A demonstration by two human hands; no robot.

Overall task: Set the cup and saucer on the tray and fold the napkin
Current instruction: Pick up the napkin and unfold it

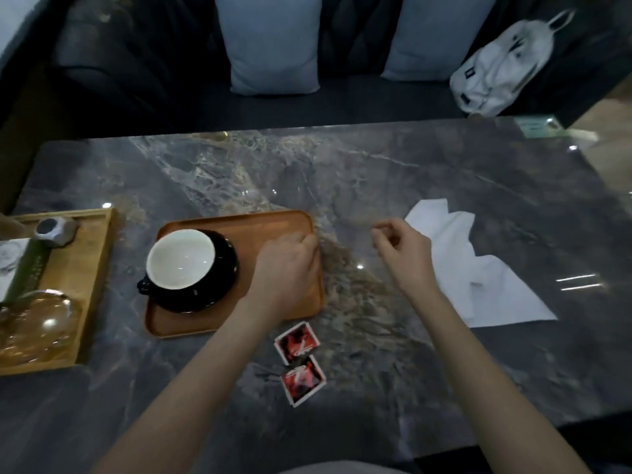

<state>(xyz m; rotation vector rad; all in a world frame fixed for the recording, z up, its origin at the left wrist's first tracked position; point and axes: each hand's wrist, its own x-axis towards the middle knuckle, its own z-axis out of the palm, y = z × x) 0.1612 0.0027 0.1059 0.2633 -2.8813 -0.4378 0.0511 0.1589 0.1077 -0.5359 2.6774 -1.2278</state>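
My left hand (287, 268) grips the right edge of the rounded orange wooden tray (191, 323). My right hand (403, 251), loosely curled and empty, hovers beside the crumpled white paper napkin (485, 278). The black cup (186, 263) has its handle pointing left.

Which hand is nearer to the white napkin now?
Right. The right hand hovers at the napkin's left edge, overlapping it; the left hand rests on the tray, further left.

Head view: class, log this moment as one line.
cup and saucer: on tray | left hand: on tray's right edge | right hand: empty, beside napkin | napkin: unfolded
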